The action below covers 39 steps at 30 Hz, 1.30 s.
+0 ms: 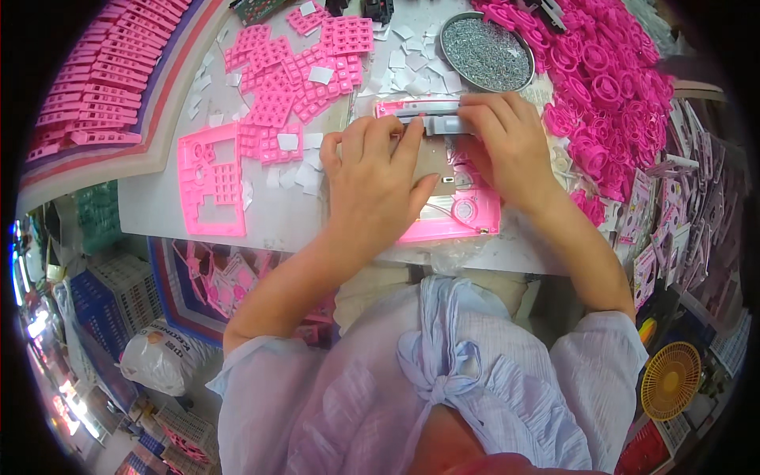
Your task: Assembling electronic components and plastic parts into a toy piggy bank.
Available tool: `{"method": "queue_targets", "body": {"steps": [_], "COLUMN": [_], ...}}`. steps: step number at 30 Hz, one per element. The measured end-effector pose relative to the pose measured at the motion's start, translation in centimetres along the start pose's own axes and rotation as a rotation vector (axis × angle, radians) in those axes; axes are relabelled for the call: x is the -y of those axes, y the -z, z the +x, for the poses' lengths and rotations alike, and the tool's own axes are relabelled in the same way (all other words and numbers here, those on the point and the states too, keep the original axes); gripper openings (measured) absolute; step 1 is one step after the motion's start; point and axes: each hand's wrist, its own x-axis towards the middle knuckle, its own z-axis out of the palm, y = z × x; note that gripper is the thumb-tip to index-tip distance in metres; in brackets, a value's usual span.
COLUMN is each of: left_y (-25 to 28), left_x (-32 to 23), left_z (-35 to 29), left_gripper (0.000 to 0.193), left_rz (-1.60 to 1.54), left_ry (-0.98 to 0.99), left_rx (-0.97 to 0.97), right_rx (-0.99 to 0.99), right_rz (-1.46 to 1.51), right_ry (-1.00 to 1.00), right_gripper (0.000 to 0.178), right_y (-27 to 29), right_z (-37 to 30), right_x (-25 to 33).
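Note:
A pink plastic housing (419,230) lies in front of me on the table, with a brown board, thin wires and a round ring in it. Across its far end sits a silver-grey bar-shaped part (445,125). My left hand (372,176) bends its fingers over the far left of the housing, index fingertip on the grey part, thumb stretched over the board. At the right end of that part my right hand (513,146) closes its fingers, their tips partly hidden. To the left lies a second pink frame (188,190) with cut-out openings.
Pink key-grid pieces (273,95) and small white paper squares (402,77) are scattered farther back. A round tray (445,57) holds many small screws. Pink ring-shaped parts (606,103) heap up on the right, beside printed cards (669,206). Pink strips (103,87) are stacked at far left.

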Motion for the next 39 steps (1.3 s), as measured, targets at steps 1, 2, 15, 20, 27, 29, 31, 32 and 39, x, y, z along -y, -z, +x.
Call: {"method": "queue_targets", "body": {"steps": [1, 2, 15, 20, 27, 29, 31, 32, 39], "left_y": [0.2, 0.5, -9.7, -8.8, -9.1, -7.9, -6.0, -4.7, -0.7], "left_x": [-0.1, 0.0, 2.1, 1.4, 1.8, 2.0, 0.9, 0.7, -1.1], "left_z": [0.2, 0.5, 20.8, 20.9, 21.5, 20.7, 18.6, 16.9, 6.2], "left_gripper": [0.062, 0.060, 0.019, 0.017, 0.024, 0.022, 0.018, 0.019, 0.009], "left_rz": [0.008, 0.026, 0.076, 0.166, 0.254, 0.162, -0.283, -0.492, -0.483], "left_ry": [-0.022, -0.037, -0.266, -0.356, -0.403, -0.361, -0.250, -0.181, -0.288], "left_rx": [0.006, 0.013, 0.227, 0.241, 0.052, -0.048, -0.037, -0.030, -0.107], "right_rx": [0.113, 0.223, -0.631, -0.522, -0.465, -0.474, -0.514, -0.527, -0.221], "right_rz": [0.043, 0.094, 1.138, 1.282, 1.323, 1.351, 1.228, 1.181, 1.465], "right_ry": [-0.026, -0.045, -0.373, -0.293, -0.352, -0.459, -0.523, -0.547, 0.051], "right_gripper": [0.033, 0.032, 0.031, 0.030, 0.030, 0.031, 0.028, 0.028, 0.026], "right_y": [0.5, 1.4, 10.8, 9.0, 7.2, 7.2, 7.8, 7.8, 10.3], "right_z": [0.2, 1.0, 4.3, 6.4, 6.3, 6.0, 4.7, 4.2, 3.2], "right_x": [-0.2, -0.4, -3.6, -2.0, -3.9, -4.0, -3.8, -3.5, 0.2]}}
